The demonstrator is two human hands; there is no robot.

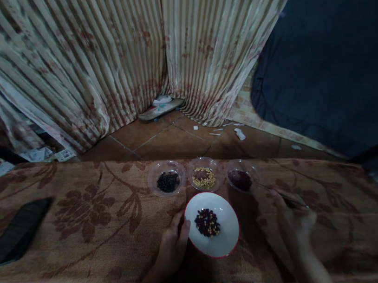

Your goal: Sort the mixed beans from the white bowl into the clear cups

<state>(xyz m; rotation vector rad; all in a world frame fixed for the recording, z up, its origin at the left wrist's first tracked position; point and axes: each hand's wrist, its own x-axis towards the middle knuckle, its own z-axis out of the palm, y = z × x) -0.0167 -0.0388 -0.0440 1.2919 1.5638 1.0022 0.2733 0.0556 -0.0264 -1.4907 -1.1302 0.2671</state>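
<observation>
A white bowl (230, 229) with a red rim holds a small heap of mixed dark and yellow beans (207, 223). My left hand (173, 240) grips its left edge, thumb at the rim. Behind it stand three clear plastic bowls in a row: the left one has black beans (168, 182), the middle one yellow beans (204, 178), the right one dark red beans (240, 179). To the right, my right hand (295, 222) is closed on a thin utensil (294, 202), its tip pointing toward the right plastic bowl (255, 169). The utensil's exact kind is hard to make out.
A dark phone (17, 233) lies at the left on the brown floral tablecloth (89, 211). Past the table's far edge are a tiled floor with white scraps, a skateboard (161, 109) and striped curtains (109, 54). A large dark blue covering (332, 60) stands at right.
</observation>
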